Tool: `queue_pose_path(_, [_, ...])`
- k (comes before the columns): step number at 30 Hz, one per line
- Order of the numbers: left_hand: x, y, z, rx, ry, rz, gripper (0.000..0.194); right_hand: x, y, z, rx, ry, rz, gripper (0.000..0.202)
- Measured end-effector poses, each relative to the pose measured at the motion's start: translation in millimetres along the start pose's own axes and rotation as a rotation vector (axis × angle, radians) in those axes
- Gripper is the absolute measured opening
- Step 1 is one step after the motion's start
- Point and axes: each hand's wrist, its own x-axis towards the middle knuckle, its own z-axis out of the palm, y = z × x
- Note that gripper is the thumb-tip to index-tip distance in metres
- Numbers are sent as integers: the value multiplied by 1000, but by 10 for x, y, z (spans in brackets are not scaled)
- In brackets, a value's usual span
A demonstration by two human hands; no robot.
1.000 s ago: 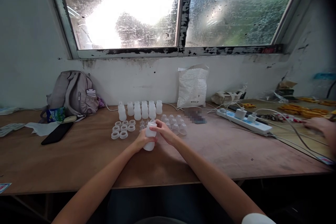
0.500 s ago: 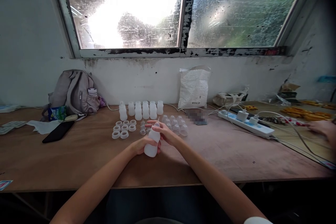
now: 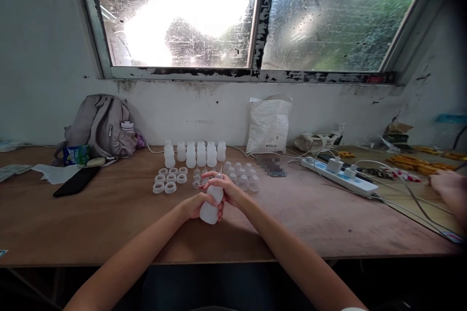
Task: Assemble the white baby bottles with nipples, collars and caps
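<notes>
The left hand (image 3: 198,203) grips a frosted baby bottle (image 3: 209,213); the right hand (image 3: 229,188) clasps and mostly hides its top.

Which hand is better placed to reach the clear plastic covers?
Probably the right hand, nearer the clear plastic covers and at the top of the white bottle; the left hand grips its body.

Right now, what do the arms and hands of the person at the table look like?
The left hand and right hand wear no gloves. Both forearms are slim and bare, with no watch or bracelet showing. A little white patch, probably a sleeve edge, peeks in on the right arm.
</notes>
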Motion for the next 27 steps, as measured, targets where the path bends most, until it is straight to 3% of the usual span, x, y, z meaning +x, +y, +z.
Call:
queue_pose_path(8, [18, 20, 29, 258, 302, 37, 18, 91, 96, -35, -12, 135, -61, 16])
queue_pose_path(17, [92, 4, 111, 576, 588, 283, 10, 76, 103, 33, -31, 213, -202, 14])
queue_pose_path(22, [200, -69, 43, 769, 800, 364, 15, 69, 145, 38, -56, 279, -260, 14])
queue_pose_path(27, [176, -101, 73, 945, 944, 387, 35, 31, 126, 74, -94, 322, -280, 15])
